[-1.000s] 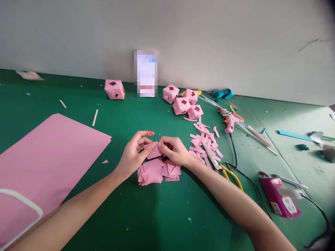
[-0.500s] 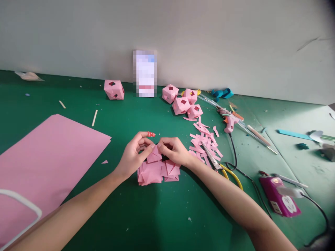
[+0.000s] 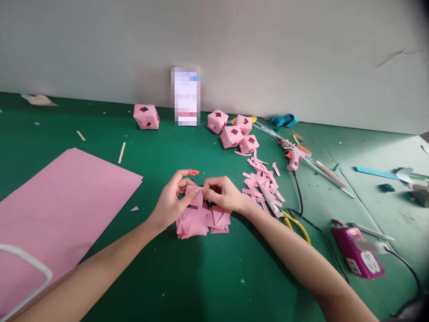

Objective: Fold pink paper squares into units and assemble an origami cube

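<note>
Between my two hands is a small folded pink paper square [image 3: 193, 198], held just above the near pile. My left hand [image 3: 172, 199] pinches its left side, thumb on the front face; a red patterned wrap covers one fingertip. At the right edge of the square, my right hand [image 3: 223, 193] is closed with thumb and forefinger on the paper. Under and in front of the hands lies a pile of folded pink paper pieces [image 3: 193, 222]. Beside it on the right sits a smaller stack of pink squares [image 3: 220, 221].
Large pink sheets [image 3: 67, 201] cover the left. A pink paper polyhedron [image 3: 146, 117] and several others [image 3: 232, 136] stand by the wall, near a blurred screen [image 3: 186, 96]. Right are paper strips [image 3: 259, 179], scissors [image 3: 271, 201], a glue gun [image 3: 293, 156] and a magenta power box [image 3: 357, 252].
The paper square has turned and shifted slightly left in my fingers, and my left thumb now lies across its face. Both hands stay in nearly the same place.
</note>
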Demonstrator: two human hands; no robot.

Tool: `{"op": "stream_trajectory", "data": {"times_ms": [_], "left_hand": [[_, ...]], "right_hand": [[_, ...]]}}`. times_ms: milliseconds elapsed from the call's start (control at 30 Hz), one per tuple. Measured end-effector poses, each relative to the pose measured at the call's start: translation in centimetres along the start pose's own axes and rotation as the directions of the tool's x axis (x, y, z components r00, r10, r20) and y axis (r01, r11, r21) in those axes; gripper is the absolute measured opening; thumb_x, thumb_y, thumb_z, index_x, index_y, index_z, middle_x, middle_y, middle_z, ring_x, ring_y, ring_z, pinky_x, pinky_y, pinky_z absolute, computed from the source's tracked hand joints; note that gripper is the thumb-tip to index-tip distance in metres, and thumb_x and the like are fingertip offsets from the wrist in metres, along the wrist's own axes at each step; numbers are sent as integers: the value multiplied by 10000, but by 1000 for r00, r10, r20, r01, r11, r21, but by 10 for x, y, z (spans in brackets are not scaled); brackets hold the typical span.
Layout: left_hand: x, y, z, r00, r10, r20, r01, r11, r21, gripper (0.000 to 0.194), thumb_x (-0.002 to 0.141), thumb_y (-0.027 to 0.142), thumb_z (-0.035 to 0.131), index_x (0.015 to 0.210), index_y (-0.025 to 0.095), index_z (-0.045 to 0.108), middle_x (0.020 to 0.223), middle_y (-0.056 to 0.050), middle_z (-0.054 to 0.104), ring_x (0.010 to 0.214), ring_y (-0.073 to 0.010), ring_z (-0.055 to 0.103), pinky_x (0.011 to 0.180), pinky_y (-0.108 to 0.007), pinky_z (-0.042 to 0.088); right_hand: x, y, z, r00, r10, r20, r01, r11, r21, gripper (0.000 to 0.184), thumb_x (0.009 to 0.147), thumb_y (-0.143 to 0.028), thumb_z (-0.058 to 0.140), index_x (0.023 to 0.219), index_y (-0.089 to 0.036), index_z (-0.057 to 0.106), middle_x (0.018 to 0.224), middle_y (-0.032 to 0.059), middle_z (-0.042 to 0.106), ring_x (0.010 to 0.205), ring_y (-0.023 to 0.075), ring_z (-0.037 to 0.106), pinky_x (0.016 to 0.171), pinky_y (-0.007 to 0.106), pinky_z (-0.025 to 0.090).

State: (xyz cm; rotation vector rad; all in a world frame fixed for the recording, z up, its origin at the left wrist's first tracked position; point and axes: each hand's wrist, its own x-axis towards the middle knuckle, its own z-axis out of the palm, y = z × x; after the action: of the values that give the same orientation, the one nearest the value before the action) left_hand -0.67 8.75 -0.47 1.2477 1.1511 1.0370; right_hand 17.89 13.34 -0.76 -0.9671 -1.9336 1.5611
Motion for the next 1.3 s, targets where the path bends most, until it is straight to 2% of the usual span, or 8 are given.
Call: {"op": "stream_trajectory", "data": {"times_ms": [233,333,467,567,800,967,1067,1300], "left_hand": [[0,0,-1,1000,-11,11,11,1000,-11,418,879,359,673,1212,197,479,833,3,642,724,-151,623,640,-277,504],[0,-1,0,1000,-6,-14,6,1000,-26,410,888,386,664,1211,200,493,834,2,634,734,-150,626,633,-267,501],[2,-2,0,993,0,-119,-6,999,-50,358,908,423,627,1173,205,526,840,2,626,720,-139,618,643,-262,502],[3,-2,-1,989,-6,-149,-1,999,-49,348,893,400,652,1155,208,529,846,2,638,718,-132,613,641,-251,498],[2,-2,0,997,-3,-83,1,1000,-14,350,893,385,646,1163,199,523,795,18,626,661,-119,571,596,-241,462],[3,-3,0,987,-19,-160,15,1000,-25,354,879,394,667,1139,198,526,849,6,652,722,-129,605,657,-253,485],[3,-2,-1,988,-18,-154,14,1000,-24,356,871,385,677,1138,204,527,839,13,652,710,-129,608,650,-255,487],[4,-1,0,988,-8,-152,10,1000,9,335,871,389,672,1115,211,527,868,-1,672,771,-153,654,688,-277,518]], "right_hand": [[0,1,-3,997,-28,66,28,1000,10,224,877,-241,522,665,-167,526,608,-29,523,564,91,417,546,223,317],[0,1,-2,1000,-24,19,24,1000,-4,249,883,-262,529,652,-168,521,598,-33,502,552,90,397,533,225,307],[0,0,1,997,-23,-72,20,999,-33,273,913,-305,518,687,-162,573,621,-16,556,559,98,436,535,225,329],[1,1,1,999,-21,-36,20,1000,-12,294,930,-309,505,688,-162,582,631,-9,590,560,98,470,545,223,352],[0,0,-1,999,-20,28,21,999,-48,328,923,-292,510,621,-165,523,569,-29,520,532,86,409,530,226,313],[-1,1,0,1000,-22,14,22,999,-38,321,931,-284,494,642,-160,559,603,-19,565,538,88,425,536,230,326],[-1,1,1,999,-26,37,27,999,-20,343,950,-304,477,655,-160,573,622,-11,590,541,91,444,543,232,343],[-1,0,2,999,-44,-3,43,995,-93,294,885,-247,513,602,-169,494,553,-50,427,538,81,342,527,232,275]]}}
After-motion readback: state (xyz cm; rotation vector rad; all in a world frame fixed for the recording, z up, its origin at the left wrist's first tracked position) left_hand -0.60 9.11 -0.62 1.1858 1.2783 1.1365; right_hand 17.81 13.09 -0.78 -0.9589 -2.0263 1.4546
